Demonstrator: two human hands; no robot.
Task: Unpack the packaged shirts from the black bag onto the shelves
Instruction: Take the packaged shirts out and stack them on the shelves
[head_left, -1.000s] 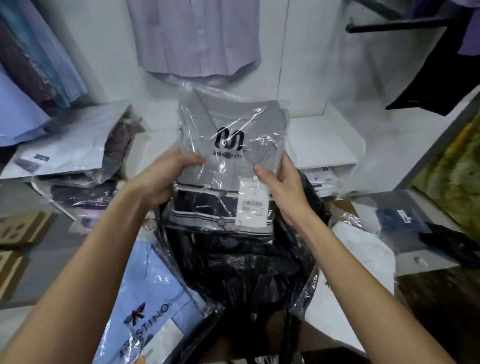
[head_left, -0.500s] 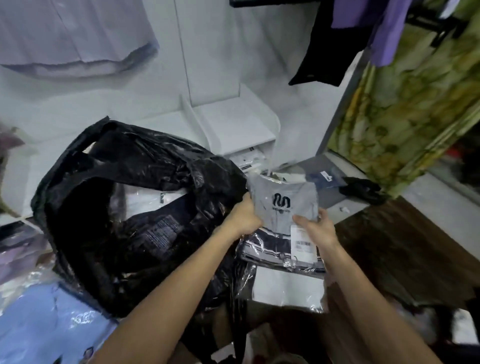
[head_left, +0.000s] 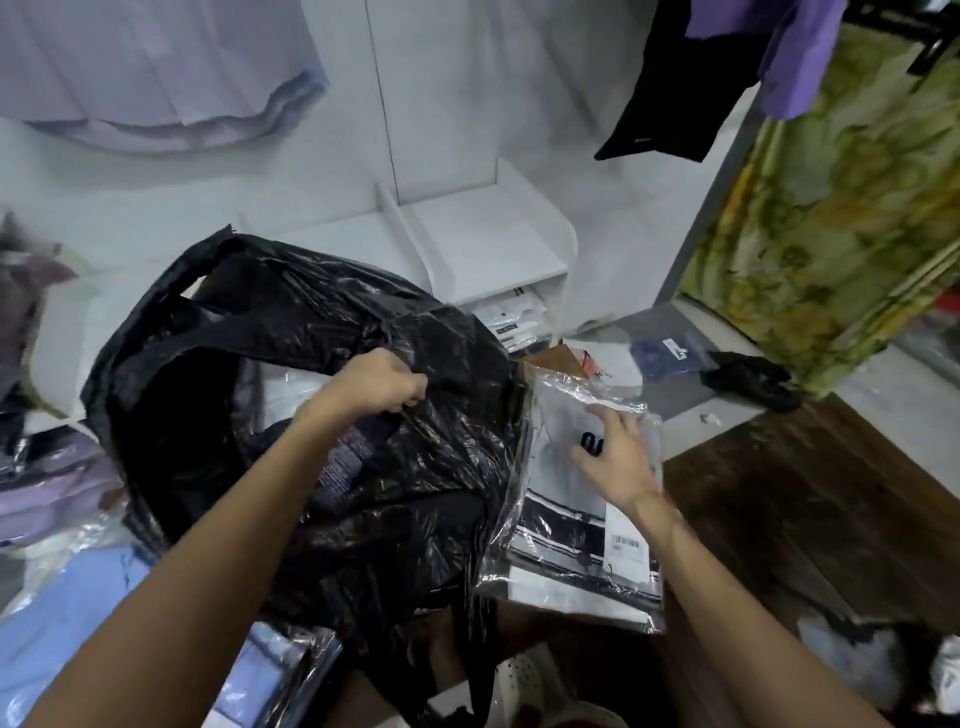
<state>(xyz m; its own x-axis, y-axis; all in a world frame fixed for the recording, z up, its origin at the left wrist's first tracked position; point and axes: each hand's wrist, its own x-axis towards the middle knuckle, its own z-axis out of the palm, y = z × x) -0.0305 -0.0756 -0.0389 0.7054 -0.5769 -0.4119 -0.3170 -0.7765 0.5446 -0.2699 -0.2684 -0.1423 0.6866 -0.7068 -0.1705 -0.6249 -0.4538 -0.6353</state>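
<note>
Two forearms enter from the bottom edge of the head view, both bare from the frame edge to the wrist; no sleeve or cuff shows on either. Left hand (head_left: 382, 382): bare, nothing worn at the wrist or on the visible knuckles. Right hand (head_left: 615, 457): bare, nothing worn on the visible fingers or at the wrist. Fingernails too blurred to describe

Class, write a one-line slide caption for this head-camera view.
Left hand grips the black bag while the open right hand rests on a packaged grey shirt beside it.
</note>
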